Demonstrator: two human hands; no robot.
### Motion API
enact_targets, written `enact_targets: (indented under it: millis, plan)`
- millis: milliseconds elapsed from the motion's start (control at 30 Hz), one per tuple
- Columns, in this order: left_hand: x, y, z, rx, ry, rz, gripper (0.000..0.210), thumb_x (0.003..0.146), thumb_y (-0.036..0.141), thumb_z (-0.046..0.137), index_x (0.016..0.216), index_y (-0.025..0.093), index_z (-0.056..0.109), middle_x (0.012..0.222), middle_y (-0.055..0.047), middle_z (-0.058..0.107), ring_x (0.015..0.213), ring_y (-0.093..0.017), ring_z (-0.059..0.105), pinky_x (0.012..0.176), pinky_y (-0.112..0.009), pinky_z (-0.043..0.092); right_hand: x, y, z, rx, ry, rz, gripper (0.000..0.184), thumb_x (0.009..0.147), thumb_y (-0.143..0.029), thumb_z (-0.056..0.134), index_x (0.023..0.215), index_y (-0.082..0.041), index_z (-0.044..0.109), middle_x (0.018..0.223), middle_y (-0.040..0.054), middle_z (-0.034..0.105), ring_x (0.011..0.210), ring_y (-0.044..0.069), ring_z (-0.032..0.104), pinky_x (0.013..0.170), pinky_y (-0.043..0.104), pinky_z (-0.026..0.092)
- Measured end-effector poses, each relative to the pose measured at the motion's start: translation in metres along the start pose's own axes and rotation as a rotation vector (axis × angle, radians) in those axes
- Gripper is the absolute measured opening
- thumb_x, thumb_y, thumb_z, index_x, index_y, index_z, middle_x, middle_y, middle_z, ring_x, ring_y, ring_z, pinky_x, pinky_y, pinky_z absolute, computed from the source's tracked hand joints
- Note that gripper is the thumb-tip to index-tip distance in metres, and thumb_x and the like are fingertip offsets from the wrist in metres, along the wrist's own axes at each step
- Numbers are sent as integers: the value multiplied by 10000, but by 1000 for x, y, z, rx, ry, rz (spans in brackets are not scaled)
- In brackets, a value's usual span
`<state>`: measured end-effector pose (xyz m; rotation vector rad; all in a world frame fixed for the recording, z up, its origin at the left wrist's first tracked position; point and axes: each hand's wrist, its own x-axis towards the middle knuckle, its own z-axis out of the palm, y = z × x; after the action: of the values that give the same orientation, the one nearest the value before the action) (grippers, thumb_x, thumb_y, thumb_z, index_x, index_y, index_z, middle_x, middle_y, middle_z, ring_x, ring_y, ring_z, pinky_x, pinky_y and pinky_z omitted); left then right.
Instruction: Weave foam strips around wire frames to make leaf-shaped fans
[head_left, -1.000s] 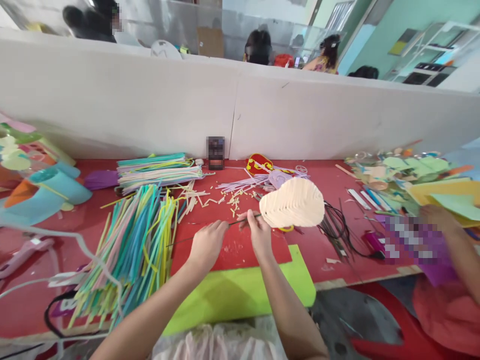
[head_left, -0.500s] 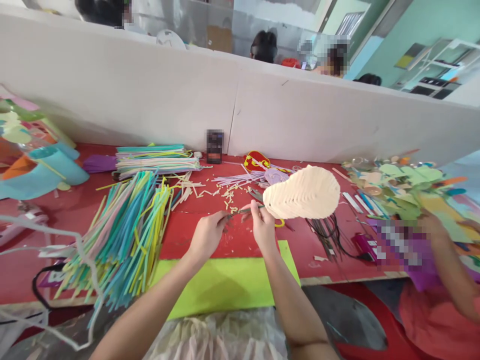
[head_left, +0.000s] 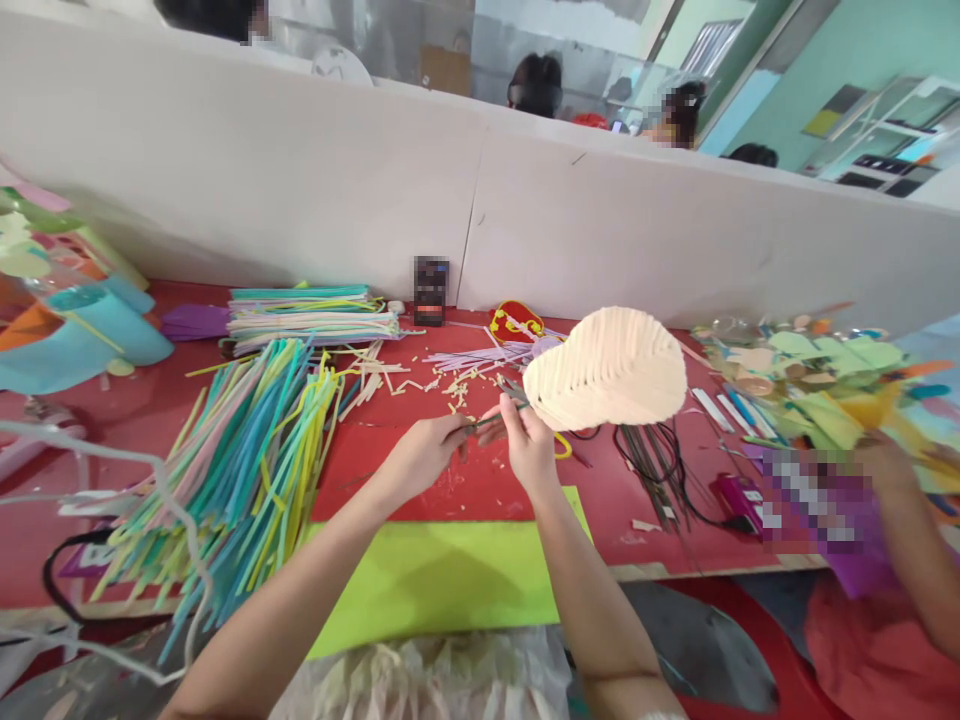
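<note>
Left hand (head_left: pixel 424 455) and right hand (head_left: pixel 529 445) each pinch the thin dark wire stem (head_left: pixel 491 418) of a cream ribbed foam leaf (head_left: pixel 607 368) above the red tabletop (head_left: pixel 487 480); no writing is legible.

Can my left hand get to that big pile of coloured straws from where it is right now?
Probably yes: the straw pile lies just beside the left hand on bare red table, but that hand is pinching the fan's stem.
</note>
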<state>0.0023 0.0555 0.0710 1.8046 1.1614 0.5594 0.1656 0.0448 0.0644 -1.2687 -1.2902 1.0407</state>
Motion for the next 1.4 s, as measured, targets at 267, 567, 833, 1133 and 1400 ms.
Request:
enact_targets:
  millis: [267,567,833,1133,1400]
  plan:
    - [14,-5,4,-166,-12,32,216,840,253,360,718,171,518,621,19,533,555,-100,470,545,-212,345,13,3,-6,37,-19,22,392,868,-559,414,727,-217,545,592,3,602,499,151,584,562,302,517]
    - [5,-3,11,-227,0,33,198,860,252,345,764,177,501,592,41,439,547,-96,401,549,-212,320,14,1,-9,78,-40,42,416,836,-573,458,713,-191,567,584,11,616,485,141,594,513,275,514]
    - [-3,0,10,-304,-63,68,190,865,249,368,784,163,517,607,39,415,558,-88,374,559,-209,315,16,1,-9,237,-90,39,416,848,-510,497,638,-158,575,492,-3,570,389,110,541,392,221,465]
    - [-3,-1,8,-206,-97,160,198,897,279,387,921,175,554,672,17,537,587,-90,481,590,-205,394,20,-10,-14,210,-154,56,437,846,-513,508,615,-148,574,459,-9,557,367,98,527,349,192,421]
    - [-5,-9,10,450,375,397,247,915,277,403,1023,194,609,929,-62,666,848,-171,606,792,-289,443,20,-5,-3,320,-9,108,395,805,-508,569,653,-146,612,493,6,598,397,110,548,396,215,470]
